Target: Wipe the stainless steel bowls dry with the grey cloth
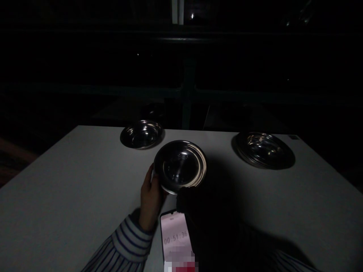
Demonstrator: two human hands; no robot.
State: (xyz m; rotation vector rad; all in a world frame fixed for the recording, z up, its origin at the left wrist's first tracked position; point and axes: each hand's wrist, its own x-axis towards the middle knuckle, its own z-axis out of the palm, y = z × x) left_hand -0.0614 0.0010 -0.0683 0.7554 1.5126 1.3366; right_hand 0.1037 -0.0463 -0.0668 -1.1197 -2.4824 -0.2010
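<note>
My left hand (150, 196) grips the near left rim of a shiny steel bowl (180, 165), tilted up toward me above a pale table (70, 189). My right hand is a dark shape (195, 206) at the bowl's near edge; it seems covered by something dark, and its fingers do not show. My left sleeve is striped blue and white.
A phone (176, 241) with a lit timer screen lies on the table just in front of me. Another steel bowl (141, 134) sits at the far edge, left of centre. A stack of steel bowls (265, 150) stands at the far right. Beyond the table everything is dark.
</note>
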